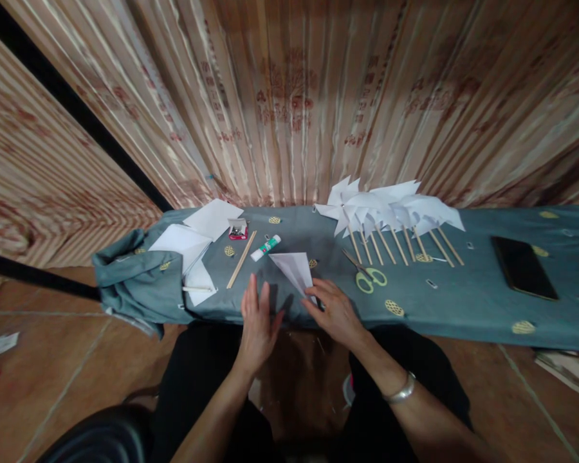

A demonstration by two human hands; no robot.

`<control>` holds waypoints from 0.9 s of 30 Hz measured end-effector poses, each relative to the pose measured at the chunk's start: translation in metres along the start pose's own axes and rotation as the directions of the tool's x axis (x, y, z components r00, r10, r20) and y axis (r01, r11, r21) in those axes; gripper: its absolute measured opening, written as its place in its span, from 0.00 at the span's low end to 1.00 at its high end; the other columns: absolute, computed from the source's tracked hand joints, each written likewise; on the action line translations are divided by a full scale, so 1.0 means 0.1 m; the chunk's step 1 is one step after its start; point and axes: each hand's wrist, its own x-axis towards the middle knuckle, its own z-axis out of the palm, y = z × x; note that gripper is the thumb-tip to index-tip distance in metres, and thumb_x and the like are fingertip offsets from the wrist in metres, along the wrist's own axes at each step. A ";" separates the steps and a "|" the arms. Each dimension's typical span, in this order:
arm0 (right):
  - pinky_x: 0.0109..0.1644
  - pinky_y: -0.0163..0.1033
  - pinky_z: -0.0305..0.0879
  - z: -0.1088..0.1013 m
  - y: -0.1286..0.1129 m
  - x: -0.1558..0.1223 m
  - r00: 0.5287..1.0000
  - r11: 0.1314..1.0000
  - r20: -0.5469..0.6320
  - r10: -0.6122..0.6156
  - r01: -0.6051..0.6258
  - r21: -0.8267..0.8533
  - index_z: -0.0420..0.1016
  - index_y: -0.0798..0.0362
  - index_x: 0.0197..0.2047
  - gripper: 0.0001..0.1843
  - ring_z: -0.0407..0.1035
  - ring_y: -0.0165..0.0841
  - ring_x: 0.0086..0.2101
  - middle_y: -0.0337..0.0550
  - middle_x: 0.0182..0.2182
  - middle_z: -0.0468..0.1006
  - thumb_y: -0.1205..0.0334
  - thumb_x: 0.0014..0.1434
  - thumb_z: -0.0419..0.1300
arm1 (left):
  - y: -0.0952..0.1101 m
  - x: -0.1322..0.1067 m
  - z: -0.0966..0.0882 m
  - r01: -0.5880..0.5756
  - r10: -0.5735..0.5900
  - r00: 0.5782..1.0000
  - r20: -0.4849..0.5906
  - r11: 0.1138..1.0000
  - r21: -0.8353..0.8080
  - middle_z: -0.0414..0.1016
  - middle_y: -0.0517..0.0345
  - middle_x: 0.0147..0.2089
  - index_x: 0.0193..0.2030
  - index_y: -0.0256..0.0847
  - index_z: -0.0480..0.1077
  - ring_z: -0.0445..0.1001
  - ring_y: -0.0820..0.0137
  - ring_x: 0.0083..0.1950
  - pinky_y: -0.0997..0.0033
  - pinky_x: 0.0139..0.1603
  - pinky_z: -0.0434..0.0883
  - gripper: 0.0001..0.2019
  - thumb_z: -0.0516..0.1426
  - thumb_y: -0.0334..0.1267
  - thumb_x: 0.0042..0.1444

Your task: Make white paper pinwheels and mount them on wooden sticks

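My right hand (pixel 335 312) pinches the near corner of a folded white paper (pixel 293 267) lying on the blue-grey cloth (pixel 463 296) at the table's front edge. My left hand (pixel 258 321) hovers just left of that paper with its fingers stretched out and nothing in it. A glue stick (pixel 266 247) and a wooden stick (pixel 242 258) lie beyond the left hand. Green-handled scissors (pixel 367 273) rest to the right of the paper.
Several white paper pinwheels on wooden sticks (pixel 390 215) lie at the back centre-right. White paper sheets (pixel 188 241) and a small staple box (pixel 238 229) are at the left. A black phone (pixel 523 267) lies at the right. A striped curtain hangs behind.
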 end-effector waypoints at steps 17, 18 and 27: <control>0.51 0.42 0.70 -0.11 0.04 -0.12 0.978 0.995 0.207 0.006 -0.027 0.098 0.74 0.50 0.52 0.26 0.73 0.34 0.44 0.46 0.46 0.78 0.76 0.57 0.45 | -0.06 0.15 -0.08 -0.121 0.106 0.987 0.122 0.985 0.121 0.72 0.52 0.60 0.47 0.50 0.74 0.60 0.55 0.67 0.33 0.66 0.41 0.15 0.53 0.28 0.59; 0.54 0.44 0.68 -0.12 0.08 -0.13 0.981 0.998 0.194 -0.001 -0.009 0.054 0.72 0.49 0.55 0.28 0.71 0.36 0.48 0.47 0.50 0.76 0.77 0.56 0.45 | -0.05 0.14 -0.07 -0.127 0.113 0.986 0.126 0.986 0.104 0.72 0.52 0.59 0.47 0.50 0.74 0.61 0.56 0.67 0.33 0.66 0.40 0.15 0.53 0.28 0.59; 0.61 0.64 0.53 -0.33 0.29 -0.14 0.989 0.967 0.140 -0.041 0.075 -0.245 0.78 0.44 0.49 0.26 0.39 0.47 0.68 0.43 0.69 0.51 0.78 0.57 0.50 | 0.10 -0.02 -0.12 -0.177 0.191 0.942 0.276 0.982 -0.072 0.77 0.56 0.55 0.50 0.49 0.73 0.65 0.60 0.65 0.36 0.68 0.33 0.16 0.51 0.28 0.61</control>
